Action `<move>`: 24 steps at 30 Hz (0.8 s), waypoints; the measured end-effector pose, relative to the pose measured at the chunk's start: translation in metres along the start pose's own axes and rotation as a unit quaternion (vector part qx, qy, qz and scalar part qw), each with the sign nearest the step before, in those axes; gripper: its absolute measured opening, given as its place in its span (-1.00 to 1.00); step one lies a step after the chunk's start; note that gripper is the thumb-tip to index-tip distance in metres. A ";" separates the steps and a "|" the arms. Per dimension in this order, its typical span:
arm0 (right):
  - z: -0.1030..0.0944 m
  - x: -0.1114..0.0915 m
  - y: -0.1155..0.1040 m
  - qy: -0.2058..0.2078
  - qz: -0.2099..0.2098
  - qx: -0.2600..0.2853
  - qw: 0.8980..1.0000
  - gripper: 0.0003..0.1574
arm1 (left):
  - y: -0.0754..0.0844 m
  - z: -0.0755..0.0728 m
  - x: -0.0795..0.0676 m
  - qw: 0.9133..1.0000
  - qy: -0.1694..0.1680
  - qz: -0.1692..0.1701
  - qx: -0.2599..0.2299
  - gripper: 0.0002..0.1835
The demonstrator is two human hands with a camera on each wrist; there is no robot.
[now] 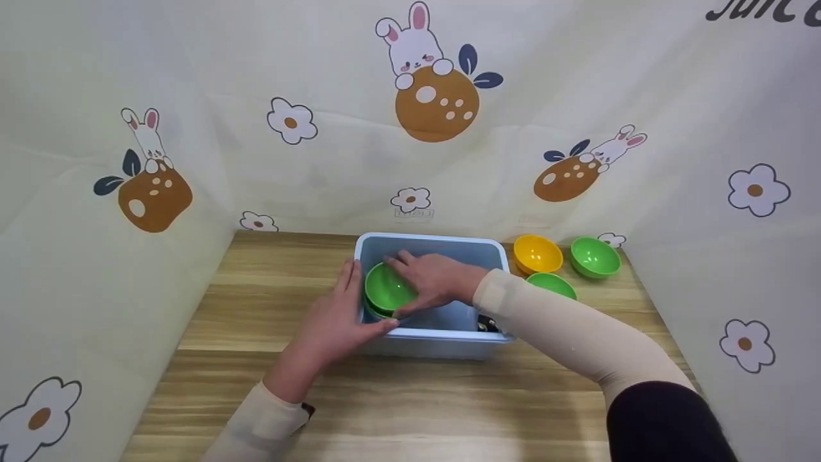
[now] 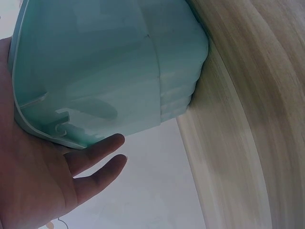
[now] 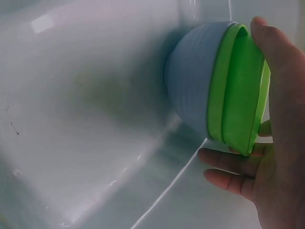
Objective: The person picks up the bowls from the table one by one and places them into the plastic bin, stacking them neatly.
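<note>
A light blue bin (image 1: 423, 350) stands on the wooden table. At its left end sits a small stack: a pale blue bowl (image 3: 190, 81) below, a green rim (image 3: 218, 86) in it, and a green bowl (image 1: 388, 289) on top. My right hand (image 1: 436, 279) reaches into the bin and grips this top bowl by its edges, thumb on one side and fingers on the other. My left hand (image 1: 337, 321) rests on the bin's near left corner, thumb along the front rim. In the left wrist view two of its fingers extend straight beside the bin's outer wall.
An orange bowl (image 1: 537, 255) and a green bowl (image 1: 595, 258) stand right of the bin; another green bowl (image 1: 551, 284) is partly hidden by my right forearm. A small dark object (image 1: 487, 324) shows at the bin's right end. A printed curtain (image 1: 333, 167) encloses the table.
</note>
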State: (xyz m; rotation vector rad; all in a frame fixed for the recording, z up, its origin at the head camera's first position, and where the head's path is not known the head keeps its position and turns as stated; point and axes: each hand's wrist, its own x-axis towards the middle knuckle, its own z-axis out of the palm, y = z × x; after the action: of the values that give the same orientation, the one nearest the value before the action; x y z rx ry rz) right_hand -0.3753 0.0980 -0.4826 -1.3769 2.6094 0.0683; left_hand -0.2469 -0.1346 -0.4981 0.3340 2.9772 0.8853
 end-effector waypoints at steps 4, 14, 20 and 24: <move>0.002 0.000 0.000 -0.001 0.003 0.001 1.000 0.45 | -0.001 0.001 0.001 1.000 -0.002 0.002 -0.001 0.47; 0.008 0.002 -0.001 -0.006 -0.002 -0.006 1.000 0.43 | -0.002 0.003 0.001 1.000 0.007 0.007 0.000 0.46; 0.010 0.003 -0.002 -0.008 -0.004 0.000 1.000 0.45 | -0.002 0.002 0.001 1.000 0.007 0.007 0.008 0.52; 0.009 0.004 -0.003 -0.009 -0.002 0.003 1.000 0.46 | -0.002 0.002 0.000 1.000 0.006 0.006 0.008 0.52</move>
State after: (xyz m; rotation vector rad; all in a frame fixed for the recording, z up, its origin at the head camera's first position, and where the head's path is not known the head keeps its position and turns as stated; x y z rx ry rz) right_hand -0.3742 0.0941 -0.4925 -1.3717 2.5903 0.0727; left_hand -0.2472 -0.1354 -0.5006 0.3473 2.9974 0.8676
